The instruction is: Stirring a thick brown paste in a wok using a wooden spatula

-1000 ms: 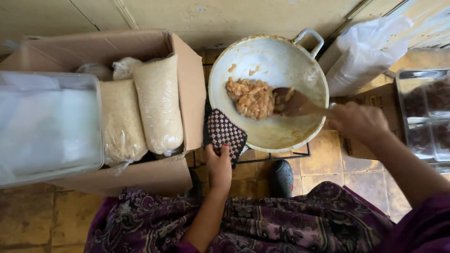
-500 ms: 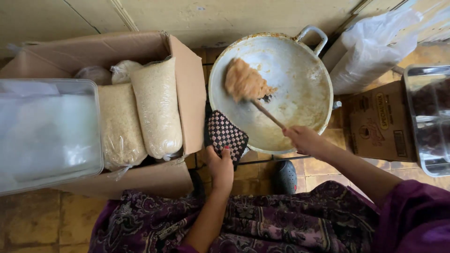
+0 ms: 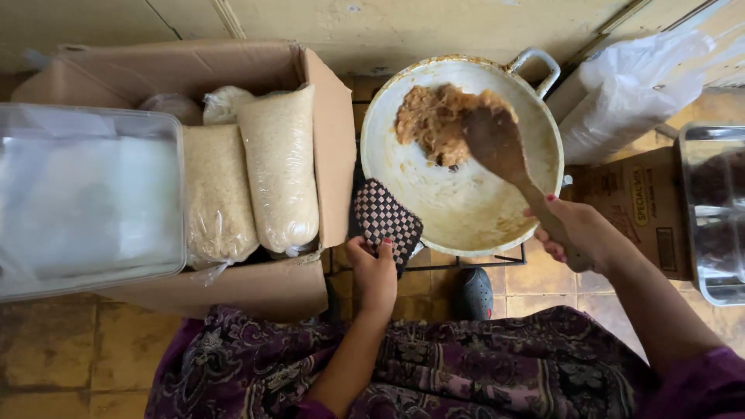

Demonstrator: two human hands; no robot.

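Right hand (image 3: 578, 233): closed around the handle of the wooden spatula (image 3: 500, 151); blade rests on the brown food (image 3: 431, 120).
Left hand (image 3: 375, 271): pinches the checkered cloth pad (image 3: 384, 221) on the pan (image 3: 434, 209) rim.
Handling: pan probably heavy and hot, take it through the pad; food soft, sticky.
Hidden: the near pan handle; stand under the pan mostly covered.

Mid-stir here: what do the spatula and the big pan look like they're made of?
The brown flat-bladed spatula looks like wood: matte, dark, no shine. The round pale two-handled pan seems to be metal, perhaps aluminium: dull grey-white inside, browned rim, a cast loop handle. The right hand holds the spatula's handle.
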